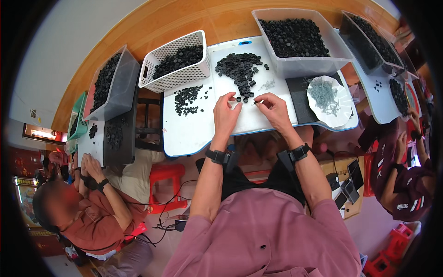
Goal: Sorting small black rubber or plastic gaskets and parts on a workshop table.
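Note:
My left hand (226, 111) rests on the white tabletop (194, 129), its fingers pinched near a small black round part (238, 99) at the fingertips. A small thin piece is pinched in the fingers of my right hand (271, 107), too tiny to identify. Just beyond both hands lies a large pile of black round parts (240, 67). A smaller pile of black parts (187, 99) sits to the left. On the right, a white plate (339, 113) holds several thin grey pins (323, 92).
A white perforated basket (177, 76) and clear bins (295, 62) of black parts line the far edge. A person (87, 207) works at a left table, another person (404, 184) at the right. A red stool (166, 177) and cables lie below.

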`<state>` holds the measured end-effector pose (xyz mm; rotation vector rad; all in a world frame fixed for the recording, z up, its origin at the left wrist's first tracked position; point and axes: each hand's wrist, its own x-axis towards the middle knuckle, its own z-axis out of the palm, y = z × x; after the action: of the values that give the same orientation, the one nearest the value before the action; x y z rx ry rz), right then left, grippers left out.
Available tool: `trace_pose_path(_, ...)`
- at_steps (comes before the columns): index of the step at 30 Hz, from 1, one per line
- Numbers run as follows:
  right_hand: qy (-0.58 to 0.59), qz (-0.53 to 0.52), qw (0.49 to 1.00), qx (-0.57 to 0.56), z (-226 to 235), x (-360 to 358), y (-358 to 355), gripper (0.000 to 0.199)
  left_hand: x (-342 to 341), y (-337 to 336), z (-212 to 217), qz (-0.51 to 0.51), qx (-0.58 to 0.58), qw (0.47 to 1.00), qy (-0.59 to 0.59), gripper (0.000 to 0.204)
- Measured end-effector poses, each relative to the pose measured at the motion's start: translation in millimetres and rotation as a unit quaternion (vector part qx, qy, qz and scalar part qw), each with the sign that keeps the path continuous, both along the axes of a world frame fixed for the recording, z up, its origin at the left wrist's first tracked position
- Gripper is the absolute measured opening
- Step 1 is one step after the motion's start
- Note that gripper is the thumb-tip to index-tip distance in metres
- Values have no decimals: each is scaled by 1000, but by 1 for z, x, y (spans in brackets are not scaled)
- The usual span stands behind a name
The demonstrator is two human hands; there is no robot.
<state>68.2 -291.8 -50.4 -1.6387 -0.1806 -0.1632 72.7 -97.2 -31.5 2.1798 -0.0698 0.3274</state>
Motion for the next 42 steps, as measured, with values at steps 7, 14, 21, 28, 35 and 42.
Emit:
trace_pose_path(7, -16, -9, 1000, 2, 0, 0, 3, 15, 14, 7, -9, -27, 137, 990, -31, 33)
trace_pose_path(14, -22, -8, 1000, 20, 4, -3, 1, 17, -19, -20, -12, -47, -199, 977, 68, 27)
trace_pose_path(21, -67, -4, 997, -46, 2, -1, 3, 14, -22, -23, -16, -40, -125, 991, 20, 28)
trace_pose_path(28, -88, -4, 993, -84, 1, -2, 6, 14, -23, -23, -17, -40, -126, 991, 8, 27)
trace_pose_path(35, -76, -1, 992, -98, 3, -3, 8, 13, -22, -20, -23, -42, -100, 994, -7, 32)
trace_pose_path(42, -49, -11, 994, -92, 2, -5, 7, 11, -24, -17, -14, -70, -98, 993, 7, 32)
